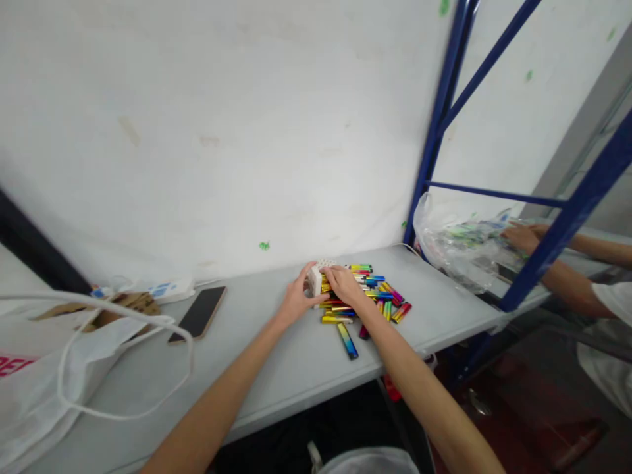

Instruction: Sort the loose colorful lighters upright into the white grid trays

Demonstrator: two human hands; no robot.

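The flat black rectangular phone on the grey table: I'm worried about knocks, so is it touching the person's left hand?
Apart. The head view plainly shows bare grey tabletop between the flat black rectangular phone and the left hand.

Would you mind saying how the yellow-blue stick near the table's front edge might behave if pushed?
The stick looks straight, so probably stiff; its glossy surface may feel slippery; its flattish face suggests little rolling.
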